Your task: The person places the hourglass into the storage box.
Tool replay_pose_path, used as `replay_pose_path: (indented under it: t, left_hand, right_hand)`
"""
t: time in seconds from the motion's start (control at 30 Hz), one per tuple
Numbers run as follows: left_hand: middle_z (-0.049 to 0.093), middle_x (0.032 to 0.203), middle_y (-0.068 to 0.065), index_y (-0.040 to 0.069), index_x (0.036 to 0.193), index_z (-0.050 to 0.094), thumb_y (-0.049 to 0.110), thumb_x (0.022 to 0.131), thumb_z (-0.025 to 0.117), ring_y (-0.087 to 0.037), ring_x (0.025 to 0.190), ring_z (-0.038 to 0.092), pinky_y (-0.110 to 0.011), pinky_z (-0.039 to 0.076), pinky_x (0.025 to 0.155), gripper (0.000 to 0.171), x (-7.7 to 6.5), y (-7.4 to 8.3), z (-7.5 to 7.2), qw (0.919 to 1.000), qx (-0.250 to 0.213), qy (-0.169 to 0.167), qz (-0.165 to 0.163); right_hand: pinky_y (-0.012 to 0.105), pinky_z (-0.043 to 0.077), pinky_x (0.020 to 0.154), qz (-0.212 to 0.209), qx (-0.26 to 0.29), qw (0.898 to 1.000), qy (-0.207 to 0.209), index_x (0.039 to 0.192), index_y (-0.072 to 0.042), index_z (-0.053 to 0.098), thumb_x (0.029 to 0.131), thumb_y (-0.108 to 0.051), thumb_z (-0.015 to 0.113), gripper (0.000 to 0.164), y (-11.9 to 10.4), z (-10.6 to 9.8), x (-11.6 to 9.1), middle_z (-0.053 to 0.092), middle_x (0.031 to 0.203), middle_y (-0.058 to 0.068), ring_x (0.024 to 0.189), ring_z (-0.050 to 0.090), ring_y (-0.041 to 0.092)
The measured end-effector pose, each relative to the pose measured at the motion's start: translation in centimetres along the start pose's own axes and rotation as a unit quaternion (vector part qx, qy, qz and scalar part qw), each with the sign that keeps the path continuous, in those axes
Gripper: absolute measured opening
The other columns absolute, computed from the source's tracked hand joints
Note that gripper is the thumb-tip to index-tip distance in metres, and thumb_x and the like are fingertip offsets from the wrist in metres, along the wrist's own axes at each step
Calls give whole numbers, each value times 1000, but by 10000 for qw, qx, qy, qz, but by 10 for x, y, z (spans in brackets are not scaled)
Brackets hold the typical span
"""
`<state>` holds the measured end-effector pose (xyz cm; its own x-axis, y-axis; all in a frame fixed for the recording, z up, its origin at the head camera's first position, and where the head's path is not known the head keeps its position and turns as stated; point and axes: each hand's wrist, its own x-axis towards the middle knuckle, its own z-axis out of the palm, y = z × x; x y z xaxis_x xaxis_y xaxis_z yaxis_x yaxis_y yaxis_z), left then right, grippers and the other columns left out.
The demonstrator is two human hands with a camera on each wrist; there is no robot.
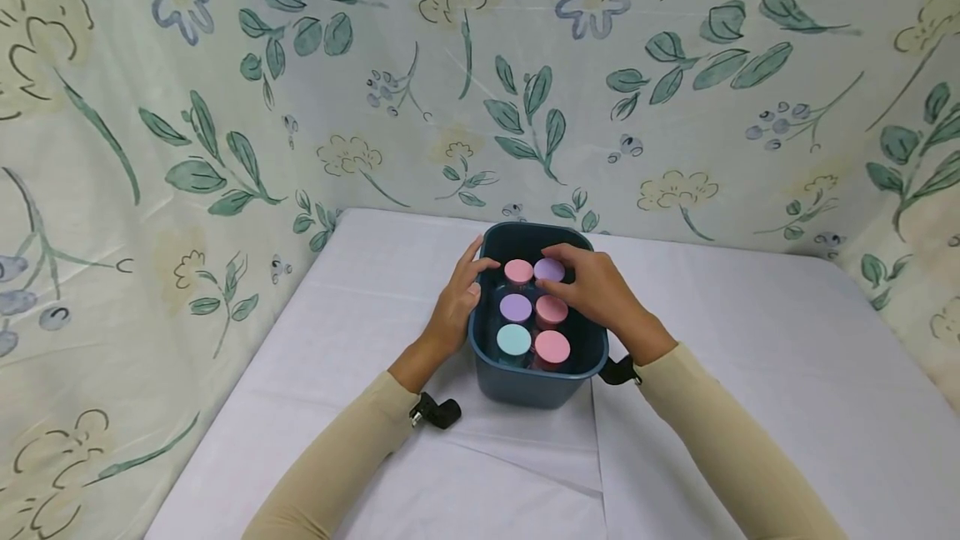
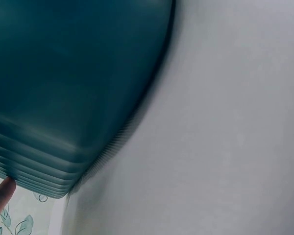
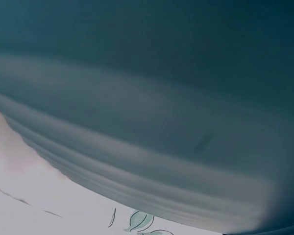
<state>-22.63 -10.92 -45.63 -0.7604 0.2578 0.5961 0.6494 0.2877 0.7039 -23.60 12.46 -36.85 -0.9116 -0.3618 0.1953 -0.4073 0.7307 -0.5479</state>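
Observation:
A dark blue plastic bin (image 1: 540, 390) stands on the white-covered table, with several small round-lidded jars inside in two columns. At its back right, my right hand (image 1: 600, 286) reaches in and pinches a jar with a purple lid (image 1: 550, 270) between thumb and fingers. My left hand (image 1: 453, 307) holds the bin's left rim, one finger reaching over it near a pink-lidded jar (image 1: 518, 272). Nearer jars have a purple lid (image 1: 515, 307), pink lids (image 1: 552, 347) and a light teal lid (image 1: 513, 339). In the left wrist view, a fingertip (image 2: 4, 193) meets the bin's ribbed edge.
The white cloth (image 1: 720, 332) covers the table on both sides of the bin, with creases in front. A floral curtain (image 1: 465, 90) hangs behind and at the sides. Black wrist camera mounts (image 1: 438, 412) sit on both wrists, the right one beside the bin wall.

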Motion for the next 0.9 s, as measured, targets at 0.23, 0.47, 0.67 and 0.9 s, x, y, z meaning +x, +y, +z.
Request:
replay_pose_path:
  t: [0.23, 0.47, 0.67, 0.9]
  left_hand:
    - [14, 161, -8, 13, 133, 48, 27, 95, 28, -26, 146, 19, -60, 21, 110, 46, 0, 0, -1, 9997, -231, 14, 50]
    - [16, 159, -16, 7, 132, 49, 17, 94, 29, -32, 145, 20, -62, 22, 109, 44, 2, 2, 0, 10000, -50, 18, -36]
    - [16, 158, -21, 3, 131, 49, 13, 93, 30, -38, 144, 20, -64, 22, 108, 43, 3, 2, 0, 10000, -56, 12, 8]
    - [15, 161, -7, 16, 134, 48, 28, 95, 27, -24, 145, 20, -61, 24, 108, 46, 1, 0, -1, 10000, 96, 2, -6]
  right_hand:
    - [46, 49, 92, 163, -190, 9996, -141, 129, -7, 59, 86, -26, 72, 49, -3, 1, 1, 62, 126, 13, 108, 60, 28]
    - [46, 51, 91, 337, -375, 9985, -216, 127, -5, 59, 85, -24, 73, 48, -6, 1, 2, 62, 124, 15, 107, 60, 30]
    - [46, 51, 89, 314, -536, 9978, -215, 123, -4, 62, 85, -25, 73, 45, -7, 1, 4, 64, 119, 15, 103, 60, 29]
    - [47, 52, 88, 295, -541, 9978, -240, 122, -5, 64, 85, -24, 73, 43, -7, 1, 5, 65, 116, 16, 101, 59, 30]
